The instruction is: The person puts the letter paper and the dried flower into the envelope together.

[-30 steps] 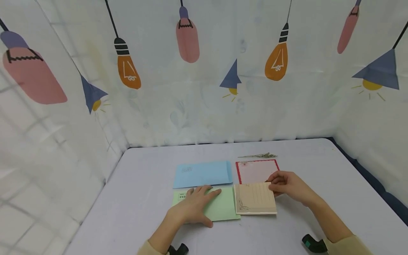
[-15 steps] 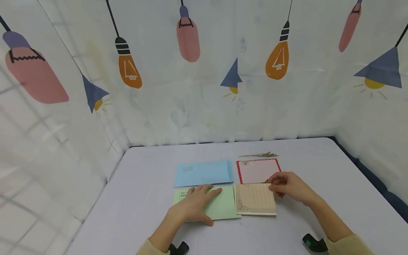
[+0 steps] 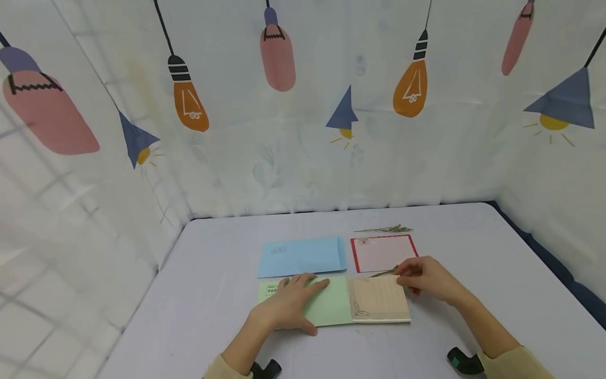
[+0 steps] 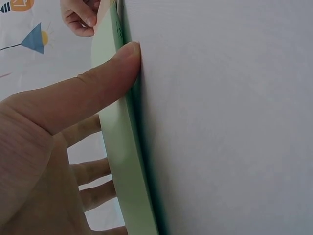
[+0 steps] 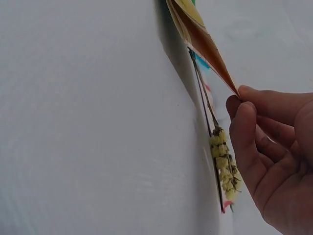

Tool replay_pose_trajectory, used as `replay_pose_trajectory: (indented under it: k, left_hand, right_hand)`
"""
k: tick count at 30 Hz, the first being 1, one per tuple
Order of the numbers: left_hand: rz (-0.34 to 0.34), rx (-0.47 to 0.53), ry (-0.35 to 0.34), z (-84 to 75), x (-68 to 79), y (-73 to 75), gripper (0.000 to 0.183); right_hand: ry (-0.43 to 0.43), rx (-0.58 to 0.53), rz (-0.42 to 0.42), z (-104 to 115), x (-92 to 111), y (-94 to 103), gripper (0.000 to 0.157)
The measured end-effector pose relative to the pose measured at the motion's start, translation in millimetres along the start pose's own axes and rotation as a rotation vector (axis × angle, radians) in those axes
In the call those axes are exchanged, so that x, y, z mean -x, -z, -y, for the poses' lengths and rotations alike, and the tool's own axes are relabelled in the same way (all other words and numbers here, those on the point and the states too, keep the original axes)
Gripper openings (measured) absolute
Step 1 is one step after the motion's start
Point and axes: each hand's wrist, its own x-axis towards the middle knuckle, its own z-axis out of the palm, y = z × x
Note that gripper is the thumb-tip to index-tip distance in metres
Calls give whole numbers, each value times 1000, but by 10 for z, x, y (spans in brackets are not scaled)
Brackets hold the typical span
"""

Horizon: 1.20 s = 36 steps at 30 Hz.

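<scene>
My left hand (image 3: 291, 305) rests with spread fingers on a green envelope (image 3: 333, 300); in the left wrist view its thumb (image 4: 128, 51) lies at the envelope's near edge. Against the envelope's right side is a tan, lined sheet of letter paper (image 3: 379, 300) with a scroll ornament. My right hand (image 3: 428, 276) pinches the sheet's far right corner, which the right wrist view shows lifted off the table, its brownish underside (image 5: 210, 49) visible. By these fingertips a thin dried flower sprig (image 3: 384, 272) pokes out behind the sheet.
A blue envelope (image 3: 300, 258) lies behind the green one. Behind the letter paper is a red-bordered pink card (image 3: 383, 253), with another dried sprig (image 3: 390, 229) farther back. White cloth covers the table (image 3: 199, 295); a lamp-printed curtain (image 3: 303, 173) hangs behind.
The letter paper has shifted slightly toward me, over the green envelope's right corner. More of the sprig behind it has come into sight. My left hand stays in place.
</scene>
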Motion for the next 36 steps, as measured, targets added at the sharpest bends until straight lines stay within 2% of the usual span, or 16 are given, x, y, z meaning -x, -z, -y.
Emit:
replay_pose_trajectory:
  k: [4,12,24,36]
  left_hand:
    - [-2,-6,-5,-20,-8,-3,102]
    - [4,-27,0,-46,-2,32,101]
    - [9,-30,1,-28,4,36,102]
    - [4,-22,-2,-13,4,8,102]
  right_hand:
    - [-19,-13,-2,15,-4,-30,23]
    - [-21,-58,-25,84,-61,-89,41]
    - [-15,-257,15,114,-71,-285,42]
    - [-22,-251,21,213,-142,-426,34]
